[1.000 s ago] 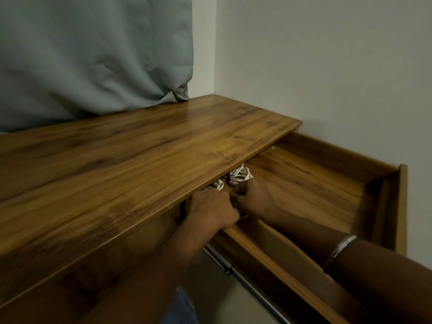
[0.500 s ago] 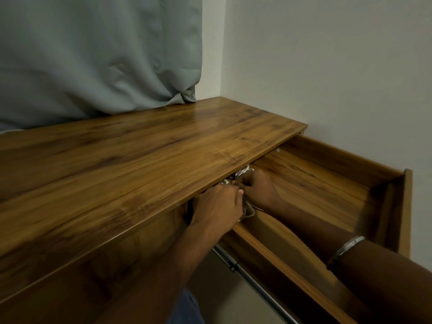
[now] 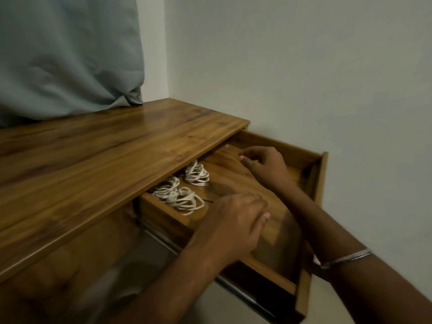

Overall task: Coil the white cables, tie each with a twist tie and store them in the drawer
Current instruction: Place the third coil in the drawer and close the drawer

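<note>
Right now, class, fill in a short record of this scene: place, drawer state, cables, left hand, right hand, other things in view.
place: wooden desk top against a pale wall
drawer state: drawer pulled open
cables: three white cable coils lie inside, far coil, middle coil, near coil
left hand: left hand above the drawer's side wall, fingers relaxed, holding nothing
right hand: right hand over the drawer floor, fingers loosely curled, holding nothing visible
other things: grey curtain; bracelet on the right wrist
</note>
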`<state>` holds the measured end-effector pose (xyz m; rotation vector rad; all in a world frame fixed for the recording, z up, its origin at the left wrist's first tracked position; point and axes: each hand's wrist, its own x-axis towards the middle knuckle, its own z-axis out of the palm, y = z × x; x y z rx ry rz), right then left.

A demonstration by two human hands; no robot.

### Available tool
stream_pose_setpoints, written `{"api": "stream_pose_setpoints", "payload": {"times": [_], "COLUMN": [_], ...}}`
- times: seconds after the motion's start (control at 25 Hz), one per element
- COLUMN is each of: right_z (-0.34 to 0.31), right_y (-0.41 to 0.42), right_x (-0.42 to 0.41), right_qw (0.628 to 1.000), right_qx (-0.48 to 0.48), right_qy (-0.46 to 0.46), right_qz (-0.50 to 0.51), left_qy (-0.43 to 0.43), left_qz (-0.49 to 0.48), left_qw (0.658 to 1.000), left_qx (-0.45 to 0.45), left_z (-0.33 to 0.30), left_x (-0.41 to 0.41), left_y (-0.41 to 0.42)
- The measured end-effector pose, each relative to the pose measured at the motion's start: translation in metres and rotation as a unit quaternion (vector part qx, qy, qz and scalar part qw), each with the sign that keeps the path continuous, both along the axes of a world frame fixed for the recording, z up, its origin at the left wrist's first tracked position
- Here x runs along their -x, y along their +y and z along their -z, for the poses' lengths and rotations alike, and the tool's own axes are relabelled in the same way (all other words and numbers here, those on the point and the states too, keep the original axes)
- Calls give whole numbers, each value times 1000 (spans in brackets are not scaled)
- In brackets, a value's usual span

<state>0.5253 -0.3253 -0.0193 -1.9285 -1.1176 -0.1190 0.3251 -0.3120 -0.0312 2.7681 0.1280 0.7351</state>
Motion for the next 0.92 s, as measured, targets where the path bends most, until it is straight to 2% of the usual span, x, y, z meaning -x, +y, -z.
{"api": "stream_pose_setpoints", "payload": {"times": [0.12,0.24,0.36,0.4,0.56,0.68,0.8,0.92], "right_z": [16,45,70,77,87,86,84,92], "right_y": [-59,-104,-112,-110,-92,-76,-61,-43], "right_x": [-51,-88,-93,-92,-90,-84,-79,-71], "right_qw": [984,949,935,931,929,924,923,936], "right_qx": [79,130,75,55,-24,-74,-93,-120], "right_qy": [-31,19,197,218,200,227,245,228], "right_qz": [154,285,286,288,311,298,281,240], "left_qy": [100,161,210,220,229,242,281,301], "left_qz": [172,255,228,223,186,112,42,-6], "left_qw": [979,950,943,942,949,948,923,903], "left_qx": [-37,-78,-120,-118,-111,-173,-259,-308], "left_z": [-3,0,6,6,8,15,17,28], "left_x": [-25,-46,-55,-55,-52,-51,-50,-44], "left_y": [-49,-75,-71,-69,-62,-66,-73,-72]}}
